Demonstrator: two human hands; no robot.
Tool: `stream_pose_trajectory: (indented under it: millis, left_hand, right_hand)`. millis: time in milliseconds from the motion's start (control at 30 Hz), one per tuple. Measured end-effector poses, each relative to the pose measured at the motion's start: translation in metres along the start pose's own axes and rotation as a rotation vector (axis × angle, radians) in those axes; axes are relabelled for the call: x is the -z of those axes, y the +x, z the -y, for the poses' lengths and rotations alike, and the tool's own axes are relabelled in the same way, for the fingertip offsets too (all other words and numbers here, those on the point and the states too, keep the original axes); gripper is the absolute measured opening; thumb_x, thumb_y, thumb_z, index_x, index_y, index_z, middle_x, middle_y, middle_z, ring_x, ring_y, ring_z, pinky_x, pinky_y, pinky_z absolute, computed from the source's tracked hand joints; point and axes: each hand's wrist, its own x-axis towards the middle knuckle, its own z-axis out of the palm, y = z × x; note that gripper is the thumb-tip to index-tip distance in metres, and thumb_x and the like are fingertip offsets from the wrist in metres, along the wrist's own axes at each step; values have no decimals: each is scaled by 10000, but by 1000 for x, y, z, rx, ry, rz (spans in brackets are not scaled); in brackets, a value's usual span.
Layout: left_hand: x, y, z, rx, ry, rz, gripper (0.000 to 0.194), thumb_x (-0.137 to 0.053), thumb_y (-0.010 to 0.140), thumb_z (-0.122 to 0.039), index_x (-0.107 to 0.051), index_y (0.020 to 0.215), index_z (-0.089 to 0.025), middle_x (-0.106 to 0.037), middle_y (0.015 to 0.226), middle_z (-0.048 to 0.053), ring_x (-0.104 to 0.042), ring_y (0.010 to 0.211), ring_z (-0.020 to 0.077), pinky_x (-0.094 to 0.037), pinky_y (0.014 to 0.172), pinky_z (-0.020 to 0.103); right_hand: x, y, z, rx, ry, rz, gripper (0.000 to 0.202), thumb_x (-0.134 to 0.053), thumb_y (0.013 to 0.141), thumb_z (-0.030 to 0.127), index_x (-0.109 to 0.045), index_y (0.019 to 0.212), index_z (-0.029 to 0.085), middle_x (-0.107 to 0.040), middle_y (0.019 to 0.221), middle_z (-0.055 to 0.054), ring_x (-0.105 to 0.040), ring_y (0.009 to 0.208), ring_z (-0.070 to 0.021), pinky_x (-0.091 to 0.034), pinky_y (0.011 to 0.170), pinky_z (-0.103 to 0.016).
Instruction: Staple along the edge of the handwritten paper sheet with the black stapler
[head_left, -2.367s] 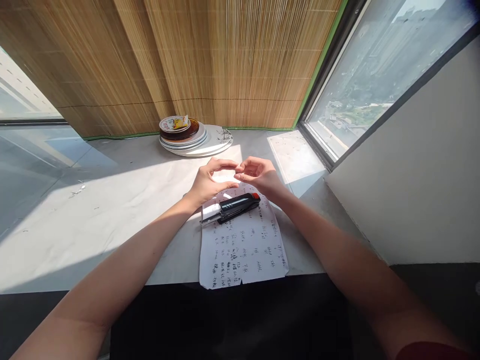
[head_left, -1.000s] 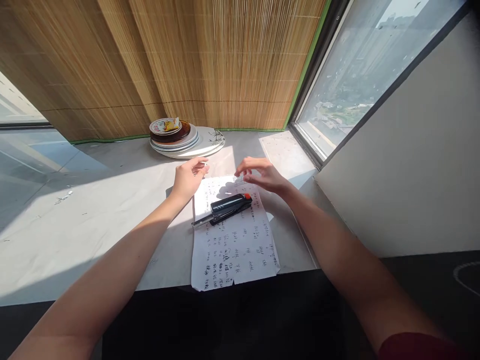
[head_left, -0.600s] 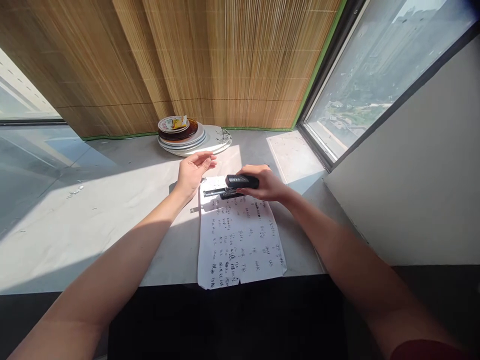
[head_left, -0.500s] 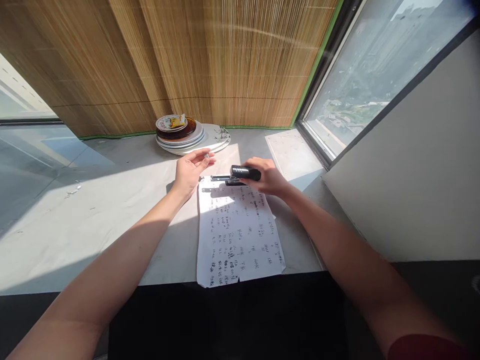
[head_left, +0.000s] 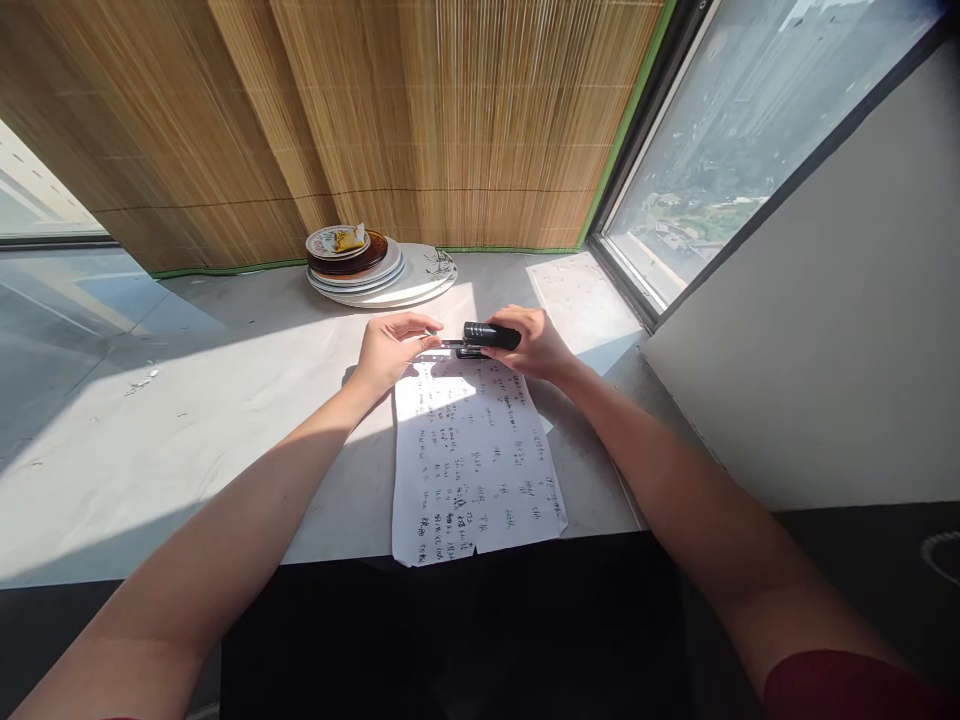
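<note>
A black stapler (head_left: 491, 336), its top arm swung up from its base, is in my right hand (head_left: 534, 343), whose fingers wrap round its right end. My left hand (head_left: 394, 348) is closed at the stapler's left end, thumb and fingertips close together by the thin metal part. What those fingertips hold is too small to make out. Under both hands lies a white sheet of paper (head_left: 480, 470) covered in handwriting, its near edge reaching the front of the grey surface.
A stack of plates (head_left: 420, 290) with a small yellow packet (head_left: 349, 238) on top stands at the back, before a bamboo blind (head_left: 375, 120). Small scraps (head_left: 142, 382) lie on the grey surface (head_left: 225, 430) at the left. A window and white wall (head_left: 810, 300) bound the right side.
My left hand has moved down and right to the stapler, its fingertips now at the thin metal part. The right hand with the stapler has shifted only slightly.
</note>
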Motion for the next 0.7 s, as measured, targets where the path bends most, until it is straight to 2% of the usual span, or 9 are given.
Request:
stream_pose_trajectory:
  millis: [133,300,533,700]
  left_hand:
    - [0,0,2,-28,147,59,186,-940,796,-405,-855,884,-265,-830,986,67,-748,995,281,-552,1005,509]
    - [1,-1,-2,-55,240,149,226,-929,808,-446,-851,906,-257,-830,964,63,-733,953,274,-523,894,465]
    - [-2,-1,-7,-55,312,141,219,-924,763,-418,-851,921,-285,-835,982,56,-730,948,264,-537,788,400]
    - [-2,0,-7,-68,311,122,175,-913,768,-368,-855,903,-273,-831,956,56,-733,930,251,-547,773,395]
  right_hand:
    - [-2,0,1,24,18,14,151,-782,847,321,-737,965,239,-718,937,-57,-653,935,-236,-550,865,-415]
    - [-5,0,-2,37,55,-5,219,-806,838,348,-744,1012,231,-717,942,-64,-649,917,-231,-551,837,-408]
    - [-7,-1,-3,21,79,-43,207,-817,824,305,-755,1013,248,-714,964,-50,-654,906,-233,-554,864,-426]
    - [-7,-2,-1,15,87,-38,220,-822,820,294,-755,1024,245,-720,1003,-51,-662,923,-231,-547,893,-430]
